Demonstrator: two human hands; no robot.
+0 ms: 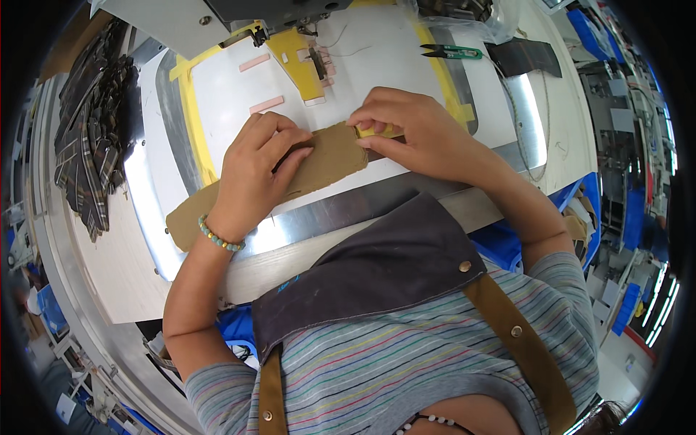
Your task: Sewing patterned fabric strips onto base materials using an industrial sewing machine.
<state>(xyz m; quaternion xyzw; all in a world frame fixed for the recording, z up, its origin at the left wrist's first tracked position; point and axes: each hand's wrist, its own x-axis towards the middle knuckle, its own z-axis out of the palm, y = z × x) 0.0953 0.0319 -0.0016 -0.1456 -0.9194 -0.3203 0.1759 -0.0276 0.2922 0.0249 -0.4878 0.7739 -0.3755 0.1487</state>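
A long strip of khaki-brown fabric lies slantwise across the near side of the white work plate, in front of the sewing machine. My left hand, with a beaded bracelet at its wrist, is closed over the strip's middle, thumb and fingertips pinching its upper edge. At the strip's right end, my right hand pinches the corner between thumb and curled fingers. A small yellow piece shows beneath those fingers; whether they grip it too is hidden. Left of the bracelet, the strip's other end reaches toward the plate's near left edge.
Above the plate hangs the machine head. A yellow template and pink strips lie beneath it. Green-handled thread snips and a dark plaid piece are at the right. Plaid fabric is heaped at the left.
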